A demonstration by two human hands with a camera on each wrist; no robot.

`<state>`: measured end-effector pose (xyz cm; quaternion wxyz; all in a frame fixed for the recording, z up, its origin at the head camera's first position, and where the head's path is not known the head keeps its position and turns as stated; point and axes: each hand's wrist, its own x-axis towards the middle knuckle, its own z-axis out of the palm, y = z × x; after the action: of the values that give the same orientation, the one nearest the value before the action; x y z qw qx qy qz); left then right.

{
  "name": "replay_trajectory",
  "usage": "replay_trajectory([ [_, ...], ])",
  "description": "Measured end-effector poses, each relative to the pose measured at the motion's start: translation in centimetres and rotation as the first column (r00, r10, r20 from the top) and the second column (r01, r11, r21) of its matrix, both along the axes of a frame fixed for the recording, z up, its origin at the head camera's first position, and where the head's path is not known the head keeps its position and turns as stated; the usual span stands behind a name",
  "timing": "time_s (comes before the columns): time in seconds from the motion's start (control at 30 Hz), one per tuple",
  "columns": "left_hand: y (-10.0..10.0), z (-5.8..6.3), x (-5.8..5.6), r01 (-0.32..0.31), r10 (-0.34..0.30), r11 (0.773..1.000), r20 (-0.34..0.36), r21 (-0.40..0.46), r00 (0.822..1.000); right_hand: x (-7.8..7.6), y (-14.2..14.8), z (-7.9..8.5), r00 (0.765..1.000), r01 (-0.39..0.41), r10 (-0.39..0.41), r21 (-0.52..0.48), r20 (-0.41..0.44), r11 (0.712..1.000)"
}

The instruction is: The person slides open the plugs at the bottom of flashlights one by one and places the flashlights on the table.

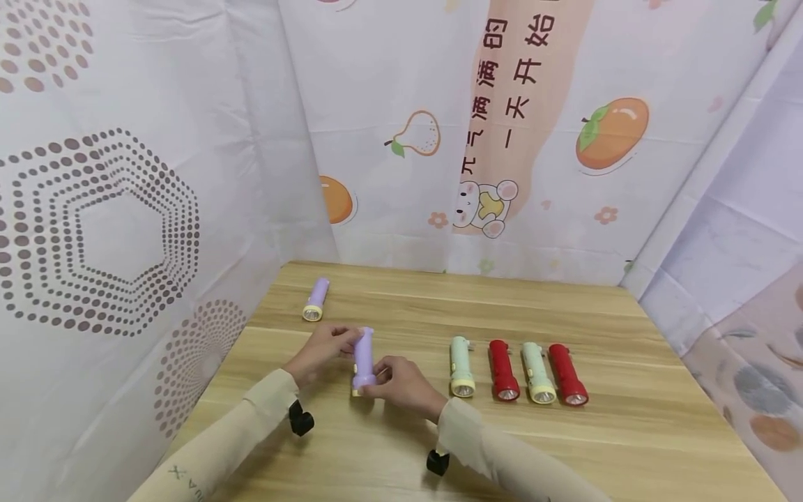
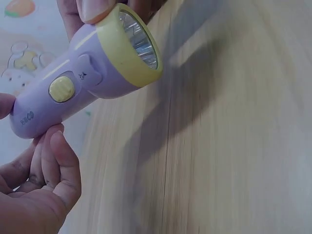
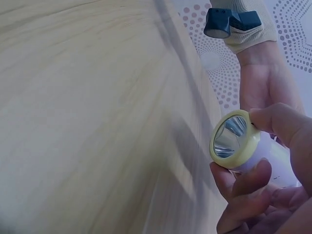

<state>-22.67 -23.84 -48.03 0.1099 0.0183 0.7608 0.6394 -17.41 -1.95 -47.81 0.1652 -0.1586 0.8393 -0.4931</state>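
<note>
A purple flashlight (image 1: 364, 357) with a yellow head ring is held between both hands, tilted over the table. My left hand (image 1: 327, 348) pinches its tail end, while the right hand (image 1: 404, 383) grips the ring at the lamp end. In the left wrist view the flashlight (image 2: 73, 73) shows a yellow switch on its side, facing the camera. The right wrist view looks at its silver reflector (image 3: 231, 137), with the right thumb and fingers (image 3: 280, 124) on the yellow rim.
Another purple flashlight (image 1: 316, 298) lies at the table's far left. To the right stand in a row a light green flashlight (image 1: 461, 366), a red one (image 1: 504, 369), a second green one (image 1: 537, 373) and a second red one (image 1: 567, 374). Printed curtains (image 1: 389, 202) border the wooden table (image 1: 401, 300).
</note>
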Motion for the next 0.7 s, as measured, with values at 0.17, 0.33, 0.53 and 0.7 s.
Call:
replay_trajectory([
  [0.17, 1.6, 0.0, 0.2, 0.041, -0.041, 0.999, -0.002, -0.006, 0.999, 0.5, 1.7, 0.2, 1.000, 0.003, -0.003, 0.002, 0.024, 1.000],
  [0.33, 2.8, -0.1, 0.4, 0.069, -0.070, 0.997, -0.016, -0.025, 0.997, 1.0, 2.9, 0.1, 1.000, 0.009, -0.009, 0.012, 0.021, 1.000],
  [0.53, 4.1, -0.4, 0.5, 0.109, -0.110, 0.993, -0.014, -0.048, 0.994, 1.7, 4.0, -0.2, 1.000, 0.022, -0.022, 0.017, 0.009, 1.000],
  [0.7, 4.8, -0.5, 0.3, 0.139, -0.140, 0.989, -0.020, -0.048, 0.990, 1.8, 4.6, -0.4, 1.000, 0.030, -0.030, 0.024, -0.001, 0.999],
])
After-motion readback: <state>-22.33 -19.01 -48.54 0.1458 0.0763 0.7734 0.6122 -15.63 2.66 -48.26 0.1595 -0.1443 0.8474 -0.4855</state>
